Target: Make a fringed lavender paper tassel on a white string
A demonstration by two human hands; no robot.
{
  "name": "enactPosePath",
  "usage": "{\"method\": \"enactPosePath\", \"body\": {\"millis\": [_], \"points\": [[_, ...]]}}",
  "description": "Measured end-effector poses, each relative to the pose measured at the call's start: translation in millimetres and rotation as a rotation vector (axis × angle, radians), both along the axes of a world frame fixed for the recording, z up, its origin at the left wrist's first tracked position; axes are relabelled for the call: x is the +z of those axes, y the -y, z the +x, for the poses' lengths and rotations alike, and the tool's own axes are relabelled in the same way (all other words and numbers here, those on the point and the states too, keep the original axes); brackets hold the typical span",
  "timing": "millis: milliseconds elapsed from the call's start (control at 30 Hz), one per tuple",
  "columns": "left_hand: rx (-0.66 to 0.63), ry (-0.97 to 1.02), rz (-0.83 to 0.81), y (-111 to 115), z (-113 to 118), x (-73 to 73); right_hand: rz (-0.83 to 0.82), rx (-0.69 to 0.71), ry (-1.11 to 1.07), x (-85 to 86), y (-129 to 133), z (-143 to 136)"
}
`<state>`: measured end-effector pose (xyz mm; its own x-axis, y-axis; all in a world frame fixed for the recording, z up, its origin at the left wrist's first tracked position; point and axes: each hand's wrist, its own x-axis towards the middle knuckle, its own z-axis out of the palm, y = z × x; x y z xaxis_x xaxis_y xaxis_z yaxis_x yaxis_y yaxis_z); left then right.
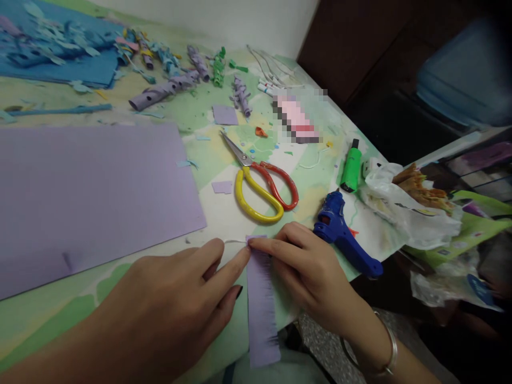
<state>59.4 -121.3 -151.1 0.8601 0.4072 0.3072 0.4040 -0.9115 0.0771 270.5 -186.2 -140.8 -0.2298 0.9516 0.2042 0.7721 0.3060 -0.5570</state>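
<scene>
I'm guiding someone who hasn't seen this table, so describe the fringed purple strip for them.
Find the large purple sheet on the left of the table. Right of it, nearer than the scissors, a narrow purple strip runs between the left hand and right hand. Unlike the plain purple scraps nearby, its right edge is finely fringed.

A table with a pale green, yellow and white patterned top (222,213) bears a fringed purple paper strip (262,309) under the left hand (192,293) and right hand (310,261). Beyond the grip lie scissors with red and yellow handles (260,184); left, a large flat purple sheet (92,192); right, a blue plastic glue gun (340,229).
</scene>
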Motion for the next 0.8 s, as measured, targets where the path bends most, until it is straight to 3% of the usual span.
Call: {"method": "enactPosePath", "body": {"millis": [267,400,633,800], "points": [[-0.008,0.006,-0.043,2.2,3.4,-0.2,0.028,-0.001,0.031,-1.3,-0.8,-1.1],[-0.036,0.006,-0.050,1.7,6.2,1.9,0.047,-0.005,-0.054,-1.4,0.9,1.0],[-0.162,0.116,0.083,-3.6,-5.1,-4.4,0.061,-0.124,-0.239,-0.5,4.1,2.5],[-0.098,0.200,0.016,-7.9,-8.0,0.2,0.064,-0.197,-0.179,0.1,-1.4,-5.9]]}}
